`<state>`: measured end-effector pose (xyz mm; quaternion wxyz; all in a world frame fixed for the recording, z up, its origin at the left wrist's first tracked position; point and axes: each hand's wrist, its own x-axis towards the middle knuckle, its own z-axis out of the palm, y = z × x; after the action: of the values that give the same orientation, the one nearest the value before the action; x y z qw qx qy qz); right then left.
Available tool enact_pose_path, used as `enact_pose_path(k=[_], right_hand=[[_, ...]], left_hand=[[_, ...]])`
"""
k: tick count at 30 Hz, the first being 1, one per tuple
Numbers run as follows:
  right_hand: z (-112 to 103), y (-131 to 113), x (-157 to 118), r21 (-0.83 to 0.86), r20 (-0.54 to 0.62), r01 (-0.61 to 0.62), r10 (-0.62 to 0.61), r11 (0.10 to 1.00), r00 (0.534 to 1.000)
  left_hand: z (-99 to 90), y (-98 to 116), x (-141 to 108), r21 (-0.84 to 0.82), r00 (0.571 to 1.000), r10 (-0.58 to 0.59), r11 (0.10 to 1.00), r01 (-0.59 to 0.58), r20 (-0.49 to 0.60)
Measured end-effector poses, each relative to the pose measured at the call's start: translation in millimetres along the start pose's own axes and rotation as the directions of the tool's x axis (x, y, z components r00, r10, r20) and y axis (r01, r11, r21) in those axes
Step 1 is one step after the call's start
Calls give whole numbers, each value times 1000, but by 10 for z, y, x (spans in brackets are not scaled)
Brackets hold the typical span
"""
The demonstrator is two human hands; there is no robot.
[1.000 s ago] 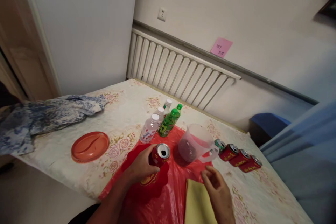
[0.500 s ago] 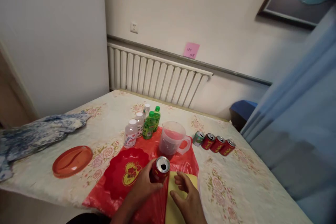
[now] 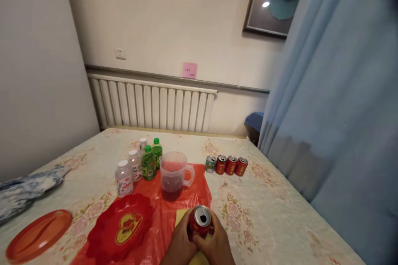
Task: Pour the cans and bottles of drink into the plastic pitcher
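Note:
A red drink can [image 3: 200, 220] with an opened silver top is upright between my two hands, low in the head view. My left hand [image 3: 183, 236] wraps its left side, and my right hand [image 3: 220, 238] closes on its right side. Under the hands lies a yellow cloth or sheet [image 3: 180, 215], mostly covered by them. Just beyond the can stands a clear plastic measuring jug [image 3: 172, 176] with dark liquid in its lower part. To the left of my hands, a red scalloped plate [image 3: 102, 232] rests on a red plastic sheet [image 3: 199, 186].
Several opened cans [image 3: 231, 165] stand in a row at the back right. White-capped bottles [image 3: 124, 180] and green bottles [image 3: 149, 165] are left of the jug. An orange lid [image 3: 39, 236] and crumpled cloth [image 3: 34, 188] lie far left. A blue curtain [image 3: 323, 103] hangs at right.
My right hand, apart from the can before, has closed on it beside my left hand. The can is now over the yellow piece. The view has turned to the right.

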<state>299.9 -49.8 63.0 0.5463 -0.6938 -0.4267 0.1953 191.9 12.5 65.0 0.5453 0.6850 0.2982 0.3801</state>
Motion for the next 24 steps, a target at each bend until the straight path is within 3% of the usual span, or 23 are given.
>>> enact_pose_path(k=[5,10,14,19,22,24], right_hand=[[-174,210,3,17,-99,17,-15,1000,995],[-352,393,57,-36,-220,-1,-7,999,975],[-563,502,221,-76,-333,-66,37,995,942],[-917,713,607,-72,-409,-66,31,995,912],[-1118,884,880,-103,-458,-71,17,992,889],[-1238,1000,1067,-137,-472,-76,2,988,882]], left_hand=[[249,-45,42,59,998,11,998,-15,56],[397,-255,124,99,982,21,994,-40,186],[326,-571,196,308,993,32,949,-65,113],[101,-1189,285,674,983,180,724,-147,22],[-1,-1568,311,807,928,368,528,-263,62],[-43,-1726,323,843,890,434,421,-335,137]])
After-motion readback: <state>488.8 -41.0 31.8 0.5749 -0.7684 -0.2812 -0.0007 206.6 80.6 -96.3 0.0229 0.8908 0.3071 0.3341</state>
